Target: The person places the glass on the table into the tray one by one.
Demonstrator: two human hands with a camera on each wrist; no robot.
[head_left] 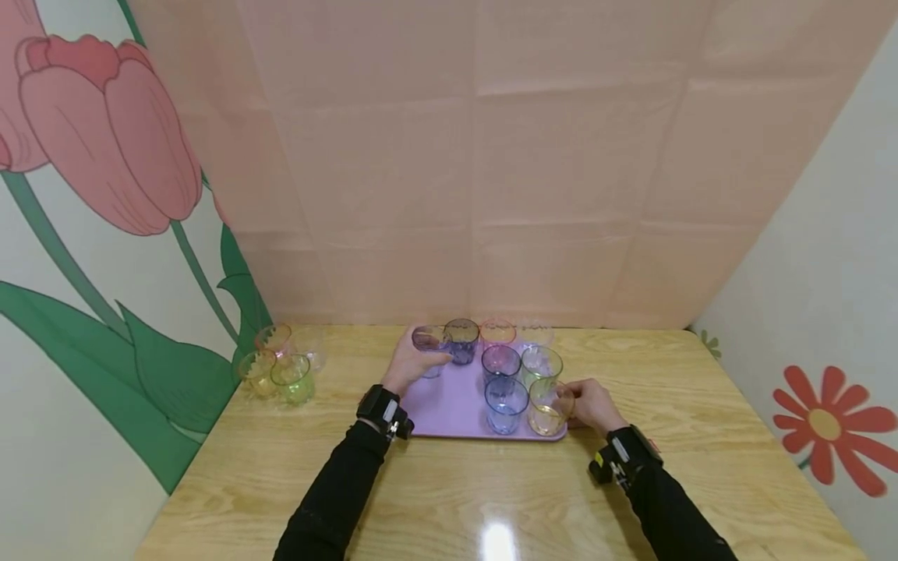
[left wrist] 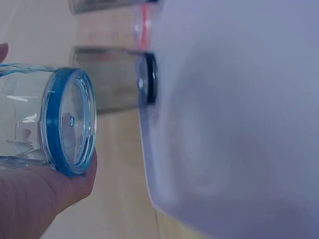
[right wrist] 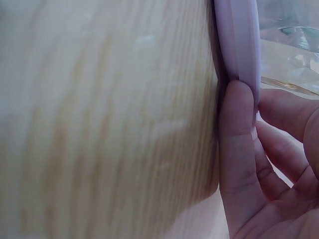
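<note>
My left hand [head_left: 409, 366] grips a clear glass with a blue band round its base [left wrist: 72, 122]. The glass is held above the back left part of the lilac tray [head_left: 442, 409], its base off the tray in the left wrist view. A dark grey glass [head_left: 461, 343] stands just right of it. At the tray's front right corner, my right hand [head_left: 591, 401] pinches the tray's rim [right wrist: 241, 45], one finger low against the outer edge and others above. The amber glass [head_left: 547, 417] stands right beside these fingers.
Also on the tray stand a pink glass [head_left: 498, 333], a purple glass [head_left: 501, 361], a green-rimmed glass [head_left: 542, 363] and a blue glass [head_left: 505, 409]. A cluster with a green glass [head_left: 295, 382] and a yellow glass [head_left: 258, 378] stands on the table's left. A wall rises behind.
</note>
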